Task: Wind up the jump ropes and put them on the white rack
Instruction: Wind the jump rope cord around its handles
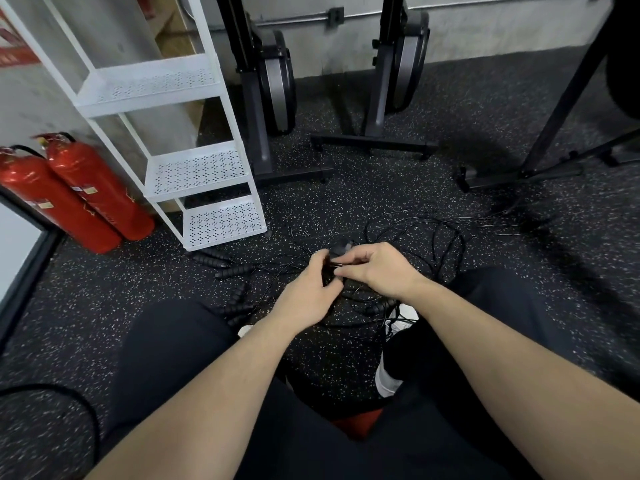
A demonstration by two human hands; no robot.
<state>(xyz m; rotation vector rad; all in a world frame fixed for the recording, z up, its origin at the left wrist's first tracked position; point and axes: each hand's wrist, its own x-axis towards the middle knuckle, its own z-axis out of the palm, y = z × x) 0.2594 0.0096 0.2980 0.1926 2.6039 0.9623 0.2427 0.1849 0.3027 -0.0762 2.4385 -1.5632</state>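
None on white rack [199, 171] yet. Both hands' grip, left [304, 292] & right [375, 268], pinches one jump rope's handles [341, 252]; other ropes [446, 244] tangled on floor around the grip, rack up-left.

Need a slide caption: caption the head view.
Both hands grip a jump rope beside the white rack.

Jump ropes [415, 237]: thin black cords, unwound, lying in a tangled sprawl on the speckled floor. Several ribbed black handles [233, 271] lie loose near the rack's foot. White rack [194, 168]: upright, three perforated shelves, standing at the wall, just beside the tangle; no rope on its shelves.
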